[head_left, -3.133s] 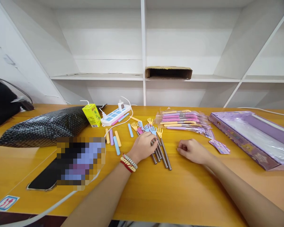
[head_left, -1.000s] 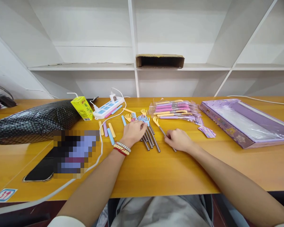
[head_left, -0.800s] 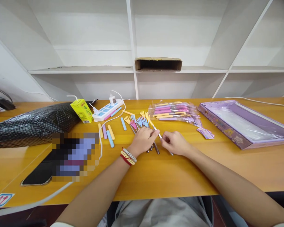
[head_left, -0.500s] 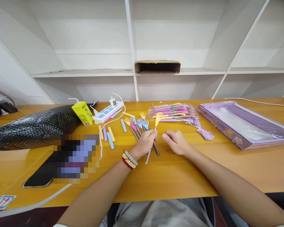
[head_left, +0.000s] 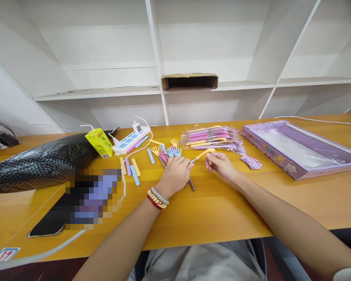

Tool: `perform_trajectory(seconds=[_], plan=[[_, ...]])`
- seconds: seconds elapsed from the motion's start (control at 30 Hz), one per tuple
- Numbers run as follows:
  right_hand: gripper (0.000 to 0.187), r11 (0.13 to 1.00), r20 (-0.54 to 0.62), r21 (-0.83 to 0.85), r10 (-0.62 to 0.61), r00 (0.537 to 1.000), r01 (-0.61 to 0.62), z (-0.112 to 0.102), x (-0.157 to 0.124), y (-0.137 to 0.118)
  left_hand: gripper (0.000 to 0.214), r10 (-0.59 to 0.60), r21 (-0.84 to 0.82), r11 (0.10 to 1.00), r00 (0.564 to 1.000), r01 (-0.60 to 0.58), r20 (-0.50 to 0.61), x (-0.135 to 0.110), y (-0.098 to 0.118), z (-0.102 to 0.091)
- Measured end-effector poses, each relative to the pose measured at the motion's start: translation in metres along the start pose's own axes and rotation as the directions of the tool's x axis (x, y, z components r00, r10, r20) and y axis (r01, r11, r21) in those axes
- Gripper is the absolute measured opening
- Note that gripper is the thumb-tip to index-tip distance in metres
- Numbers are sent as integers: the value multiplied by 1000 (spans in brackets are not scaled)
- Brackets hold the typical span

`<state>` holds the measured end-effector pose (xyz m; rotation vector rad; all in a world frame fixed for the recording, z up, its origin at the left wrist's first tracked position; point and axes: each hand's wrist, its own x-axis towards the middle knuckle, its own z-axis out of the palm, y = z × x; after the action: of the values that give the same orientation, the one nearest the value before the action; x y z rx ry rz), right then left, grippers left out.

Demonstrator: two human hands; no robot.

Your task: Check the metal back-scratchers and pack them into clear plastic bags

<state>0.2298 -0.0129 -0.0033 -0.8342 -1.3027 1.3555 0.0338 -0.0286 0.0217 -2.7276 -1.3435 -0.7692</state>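
Note:
My left hand (head_left: 176,175) is closed round the metal rod of a yellow-headed back scratcher (head_left: 204,153), which points to the right. At the far end, the fingers of my right hand (head_left: 221,166) pinch its yellow head. Just behind my left hand lies a bunch of back scratchers (head_left: 163,156) with yellow, pink and blue claw heads, their rods partly hidden under the hand. Loose handle sleeves in blue (head_left: 135,175), yellow (head_left: 136,167) and purple (head_left: 127,167) lie to the left.
Bagged back scratchers (head_left: 210,136) lie behind my right hand, with printed cards (head_left: 251,162) near them. An open purple box (head_left: 295,171) stands at right. A power strip (head_left: 132,139), a yellow drink carton (head_left: 99,143), a black wrapped bundle (head_left: 43,156) and a phone (head_left: 48,214) are on the left.
The yellow-headed back scratcher has swung from nearly upright to pointing right. My right hand has come in and taken hold of its head; my left hand keeps its grip.

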Motion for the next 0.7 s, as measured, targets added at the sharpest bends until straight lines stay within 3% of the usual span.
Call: perform_trajectory(seconds=[0.1,0.2,0.33,0.5,0.7], plan=[[28,995,37,-63,-77,996,79,4,-1,-3,32,-48,-38,998,999,49,21,0,-5,-1],[32,988,66,-110,-99,993,106,6,-3,-5,34,-44,-98,994,998,49,51,-1,-5,-2],[29,988,68,-150,-39,997,49,6,-7,-7,35,32,-123,992,993,-18,113,-4,1,-2],[30,996,157,-90,38,987,-24,9,-9,-3,35,-26,-192,980,991,51,130,-5,5,-3],[23,980,-103,194,-31,994,50,2,-5,-9,34,-54,-109,992,998,58,41,1,-11,-8]])
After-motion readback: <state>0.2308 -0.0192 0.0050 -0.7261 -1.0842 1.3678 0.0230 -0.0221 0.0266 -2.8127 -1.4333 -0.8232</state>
